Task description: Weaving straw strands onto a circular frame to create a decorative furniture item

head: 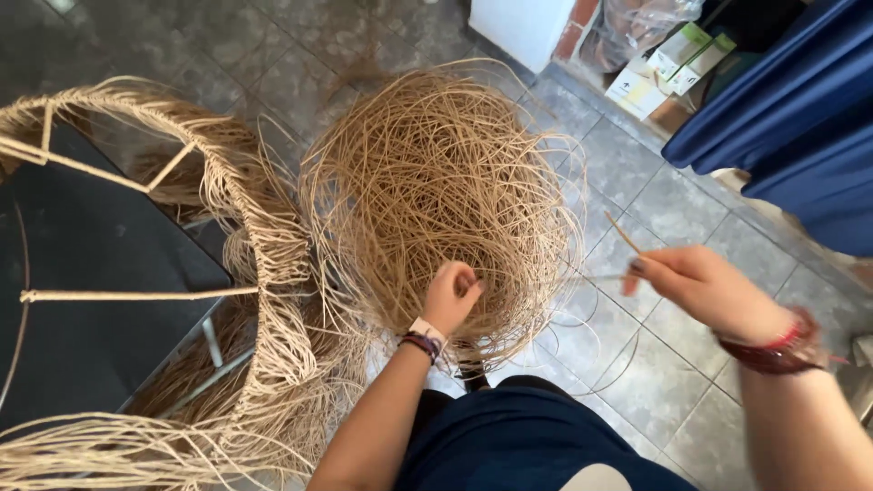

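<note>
Both hands grip: left hand (452,293) clutches strands in the rattan tangle (436,195), right hand (696,284) pinches 1 thin strand (624,234).

Bare forearms; left wrist: white band (426,329) plus dark beaded bracelet (419,345). Right wrist: dark red bracelets (778,349). Navy trousers (518,441).

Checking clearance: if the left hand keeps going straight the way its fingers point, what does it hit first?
The left hand points up and away into the loose bundle of tan strands; its fingers are already among them, so it likely meets more strands first. Depth is unclear.
</note>
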